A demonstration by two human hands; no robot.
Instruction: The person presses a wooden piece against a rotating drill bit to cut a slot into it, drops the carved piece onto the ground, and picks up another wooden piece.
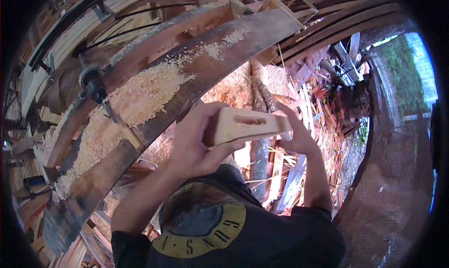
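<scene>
A pale wooden block (234, 130) with an elongated slot cut into its upper face is held up in front of my chest. Around its left end my left hand (199, 139) is closed, thumb along the near edge. My right hand (297, 134) grips the other end, fingers on the far edge and thumb below. To the left, a workbench (210, 64) carries a heap of wood shavings (145, 92). A drill (96, 86) with a bit lies on the bench beside a small wooden stick (132, 137).
Long boards and beams (168, 34) lie behind the bench, with a clamp bar (61, 31) at upper left. Scrap wood and offcuts (280, 179) cover the ground below. A mesh sheet (388, 183) hangs on the right.
</scene>
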